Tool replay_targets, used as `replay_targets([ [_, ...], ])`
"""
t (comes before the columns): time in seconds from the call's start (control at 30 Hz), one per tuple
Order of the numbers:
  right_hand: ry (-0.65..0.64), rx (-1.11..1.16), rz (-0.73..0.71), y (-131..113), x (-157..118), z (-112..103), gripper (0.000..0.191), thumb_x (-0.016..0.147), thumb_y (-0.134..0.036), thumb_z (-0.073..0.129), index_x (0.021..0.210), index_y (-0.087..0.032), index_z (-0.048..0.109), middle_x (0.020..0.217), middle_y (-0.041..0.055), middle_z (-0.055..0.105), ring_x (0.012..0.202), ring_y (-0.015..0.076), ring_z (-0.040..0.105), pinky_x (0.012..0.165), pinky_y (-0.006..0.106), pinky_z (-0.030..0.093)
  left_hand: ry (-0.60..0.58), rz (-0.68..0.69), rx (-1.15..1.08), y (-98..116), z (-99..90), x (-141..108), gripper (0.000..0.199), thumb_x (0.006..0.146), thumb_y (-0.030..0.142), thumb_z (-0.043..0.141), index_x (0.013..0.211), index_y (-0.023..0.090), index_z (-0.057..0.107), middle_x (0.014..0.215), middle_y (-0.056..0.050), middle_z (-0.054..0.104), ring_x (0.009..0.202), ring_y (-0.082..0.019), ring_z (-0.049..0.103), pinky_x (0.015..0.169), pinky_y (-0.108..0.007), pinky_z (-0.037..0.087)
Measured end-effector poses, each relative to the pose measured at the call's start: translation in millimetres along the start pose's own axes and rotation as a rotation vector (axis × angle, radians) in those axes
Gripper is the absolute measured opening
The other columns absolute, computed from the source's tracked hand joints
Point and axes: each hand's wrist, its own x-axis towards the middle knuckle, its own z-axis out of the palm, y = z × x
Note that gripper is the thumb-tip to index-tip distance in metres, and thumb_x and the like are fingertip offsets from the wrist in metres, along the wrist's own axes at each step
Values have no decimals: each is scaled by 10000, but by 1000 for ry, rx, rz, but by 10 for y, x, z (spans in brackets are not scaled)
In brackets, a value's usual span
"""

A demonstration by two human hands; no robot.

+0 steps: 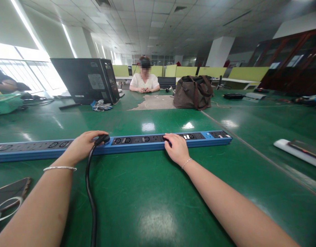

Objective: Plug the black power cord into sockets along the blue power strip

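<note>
A long blue power strip (132, 148) with black sockets of several kinds lies across the green table in front of me. My left hand (82, 145) is closed on a black power plug (103, 139) at the strip's face; whether its pins are in a socket is hidden. From the plug a thick black cable (89, 185) runs down toward me. Further right, my right hand (177, 148) grips the strip with curled fingers on its top and the thumb at the near edge. That hand covers part of the sockets.
On the table (158, 192) stand a black computer case (83, 80), gloves (101, 105) and a brown bag (192, 92). A green basket (7, 104) is at left, a phone (12, 193) near my left arm, a white-edged device (299, 151) at right. Another person (144, 80) sits opposite.
</note>
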Motion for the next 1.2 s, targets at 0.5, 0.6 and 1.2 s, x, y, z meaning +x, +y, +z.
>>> replay_targets([
  [0.5,0,-7,3,-7,3,-2,268,842,-237,483,1031,-208,671,1165,29,663,1123,221,552,997,407,381,1,-97,-18,109,91,-80,443,752,462,446,1099,263,636,1112,-22,675,1019,-217,603,932,-346,439],
  [0.6,0,-8,10,-9,4,3,268,842,-235,481,1029,-208,671,1166,33,662,1125,221,549,999,408,377,25,-113,-40,117,141,-117,466,749,473,465,1135,256,607,1119,-30,667,1007,-220,605,936,-359,434],
  [1.2,-2,3,-7,-4,-2,-1,269,841,-236,478,1029,-218,670,1174,37,657,1133,221,547,1002,422,378,84,-184,-60,150,216,-154,506,721,529,533,1127,233,600,1038,-68,682,949,-251,626,845,-367,465],
])
